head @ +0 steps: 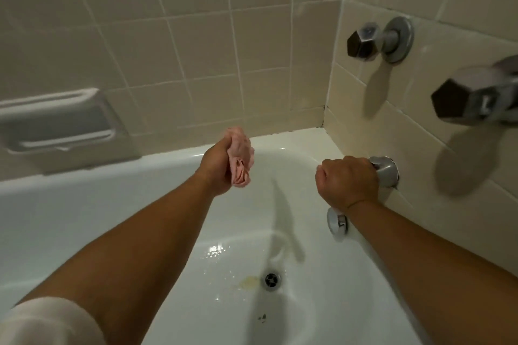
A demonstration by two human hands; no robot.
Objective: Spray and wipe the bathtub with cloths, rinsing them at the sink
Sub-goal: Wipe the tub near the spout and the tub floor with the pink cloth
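Looked down into white bathtub point(84, 204) at the tap end. Found pink cloth point(239, 161) bunched in left hand point(215, 169), fingers wrapped tight round it, wad poking out above and below the fist. Logged that fist over the basin near the far rim, just below the tiled wall point(196, 36); could not tell whether cloth touched enamel. Found right hand point(347, 180) also curled into a fist, closed on a chrome fitting point(386, 172) mounted on the end wall, knuckles up; could not see the part under the fingers. Put cloth well left of right hand, roughly level with it, apart from it, open basin between. Saw round chrome overflow plate point(337, 223) on the tub's end slope, just under the right wrist. Spotted drain point(272, 280) in the tub floor, below and between both forearms. Spotted yellowish stain point(248, 282) just left of drain, water droplets point(215, 251) glinting above that, small dark speck point(262, 317) nearer the camera. Counted two chrome taps with dark hexagonal ends on the end wall above right hand: far tap handle point(361, 42) higher up, near tap handle point(459, 102) closer to the camera and blurred. Noted recessed soap dish point(59, 123) in the back wall, well left of cloth. Noted white sleeve point(47, 322) on left upper arm at bottom left.
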